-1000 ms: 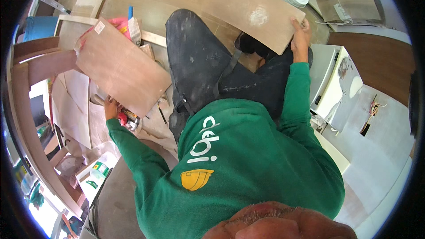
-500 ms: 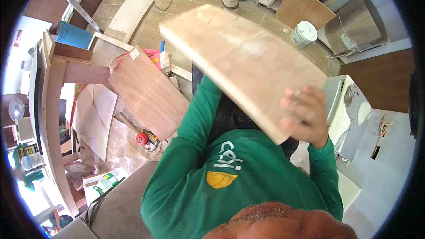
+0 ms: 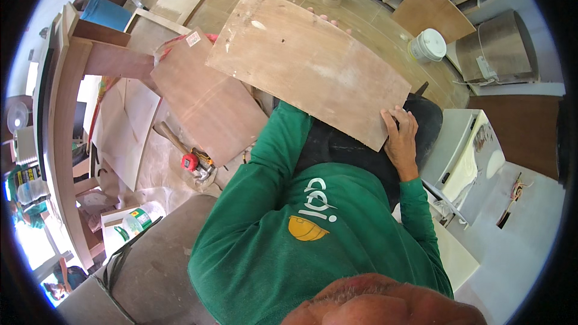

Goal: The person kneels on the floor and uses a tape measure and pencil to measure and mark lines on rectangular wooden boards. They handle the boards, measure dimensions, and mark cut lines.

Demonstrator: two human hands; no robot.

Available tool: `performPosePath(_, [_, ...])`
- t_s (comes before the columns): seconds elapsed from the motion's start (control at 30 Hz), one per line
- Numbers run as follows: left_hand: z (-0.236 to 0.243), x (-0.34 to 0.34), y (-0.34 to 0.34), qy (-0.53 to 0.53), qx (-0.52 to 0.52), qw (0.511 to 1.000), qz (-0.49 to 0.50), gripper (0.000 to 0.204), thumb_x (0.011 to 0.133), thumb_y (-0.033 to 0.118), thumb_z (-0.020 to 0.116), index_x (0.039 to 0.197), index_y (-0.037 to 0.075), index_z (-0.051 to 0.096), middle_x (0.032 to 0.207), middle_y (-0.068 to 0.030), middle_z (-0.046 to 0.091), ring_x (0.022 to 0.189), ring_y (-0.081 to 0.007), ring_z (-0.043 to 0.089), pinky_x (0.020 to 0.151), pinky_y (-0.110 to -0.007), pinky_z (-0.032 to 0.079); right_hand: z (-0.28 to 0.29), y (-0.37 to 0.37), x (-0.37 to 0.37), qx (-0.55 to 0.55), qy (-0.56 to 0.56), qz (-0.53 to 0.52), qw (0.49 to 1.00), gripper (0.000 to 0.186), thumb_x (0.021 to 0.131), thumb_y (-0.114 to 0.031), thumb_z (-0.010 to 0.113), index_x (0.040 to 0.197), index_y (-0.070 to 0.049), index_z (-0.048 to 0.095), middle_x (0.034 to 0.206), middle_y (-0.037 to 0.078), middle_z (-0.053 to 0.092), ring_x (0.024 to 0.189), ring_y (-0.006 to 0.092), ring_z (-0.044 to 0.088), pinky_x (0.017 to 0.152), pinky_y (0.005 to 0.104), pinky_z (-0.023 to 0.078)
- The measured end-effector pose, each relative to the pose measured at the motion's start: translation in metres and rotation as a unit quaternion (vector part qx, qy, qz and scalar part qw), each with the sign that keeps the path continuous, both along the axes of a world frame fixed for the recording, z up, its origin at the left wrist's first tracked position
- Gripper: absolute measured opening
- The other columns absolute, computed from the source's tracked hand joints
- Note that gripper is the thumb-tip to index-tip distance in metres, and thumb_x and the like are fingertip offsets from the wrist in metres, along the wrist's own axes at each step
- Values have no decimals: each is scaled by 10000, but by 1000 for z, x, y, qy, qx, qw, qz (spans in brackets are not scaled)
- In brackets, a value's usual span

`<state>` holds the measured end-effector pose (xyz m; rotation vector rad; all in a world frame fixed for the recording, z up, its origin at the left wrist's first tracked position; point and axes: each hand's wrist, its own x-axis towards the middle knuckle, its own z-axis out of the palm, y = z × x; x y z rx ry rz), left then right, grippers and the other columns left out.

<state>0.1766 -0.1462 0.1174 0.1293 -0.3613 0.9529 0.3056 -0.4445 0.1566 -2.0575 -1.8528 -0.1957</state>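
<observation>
plywood board (image 3: 313, 66) slanting over dark trousers (image 3: 337, 147)

the board's long axis is running from far left to near right. the right hand (image 3: 401, 141) is pinching its right short end, most of the board stretching leftward from there. the left hand (image 3: 324, 17) is lying mostly hidden underneath, fingertips showing past the far long edge; i cannot tell whether it is gripping.

We note a white box-shaped cabinet (image 3: 454, 150); ahead-left of it, tan plank-patterned flooring (image 3: 385, 33); right of it, a dark brown panel (image 3: 512, 132); far left of it, a pale wooden frame (image 3: 63, 144) and white glare (image 3: 27, 238).
</observation>
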Motion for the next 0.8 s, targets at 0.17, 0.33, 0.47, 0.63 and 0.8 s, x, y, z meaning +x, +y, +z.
performPosePath(0.17, [-3, -2, 1, -40, 16, 999, 19, 548, 1153, 470, 378, 1666, 280, 350, 1488, -95, 600, 1420, -309, 549, 1269, -703, 277, -8, -1, -5, 6, -10, -2, 1000, 803, 741, 98, 732, 1469, -217, 600, 1367, 85, 530, 1384, 308, 515, 1206, 553, 378])
performPosePath(0.33, [5, -1, -2, -107, 23, 993, -34, 530, 1162, 443, 369, 1675, 310, 349, 1493, -95, 595, 1437, -299, 528, 1306, -675, 216, -9, -9, -8, 10, -36, -4, 999, 851, 699, 86, 758, 1471, -235, 600, 1348, 78, 516, 1370, 306, 489, 1200, 544, 378])
performPosePath(0.47, [20, -10, -9, -99, 3, 994, -52, 514, 1167, 440, 352, 1669, 335, 364, 1485, -82, 598, 1447, -288, 516, 1331, -641, 182, -9, -11, -12, 18, -42, -8, 999, 848, 692, 88, 754, 1461, -238, 606, 1334, 70, 514, 1363, 307, 490, 1187, 543, 390])
performPosePath(0.63, [13, -6, -5, -98, 0, 994, -43, 513, 1168, 448, 341, 1671, 345, 357, 1463, -70, 604, 1437, -281, 524, 1330, -637, 197, -9, -6, -13, 8, -46, -15, 999, 823, 715, 100, 733, 1457, -234, 608, 1334, 70, 518, 1345, 311, 506, 1185, 547, 391])
performPosePath(0.8, [8, -3, 1, -66, -23, 997, -27, 509, 1172, 437, 333, 1673, 346, 350, 1424, -73, 628, 1390, -281, 568, 1306, -646, 254, -3, 11, -11, -17, -34, -19, 999, 769, 761, 77, 726, 1467, -201, 598, 1352, 93, 530, 1341, 322, 516, 1168, 541, 390])
